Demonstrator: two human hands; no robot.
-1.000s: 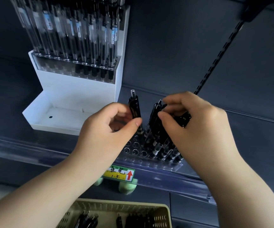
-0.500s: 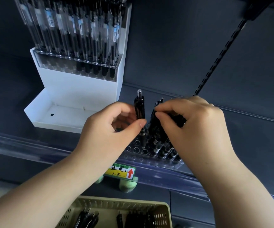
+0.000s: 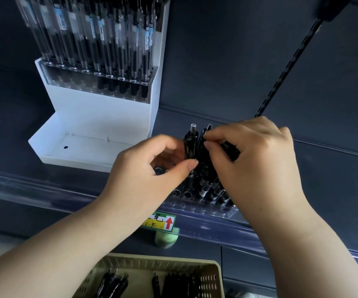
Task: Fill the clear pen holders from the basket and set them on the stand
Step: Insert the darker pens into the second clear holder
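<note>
Pinching pen (image 3: 192,144), left hand (image 3: 150,175) curled

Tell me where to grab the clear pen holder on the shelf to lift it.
Probably by its two short ends, low on the walls, coming in from both sides. The clear holder is a long, low block with black pens standing in its top, so a grip from above is blocked; end grips should keep it level.
</note>
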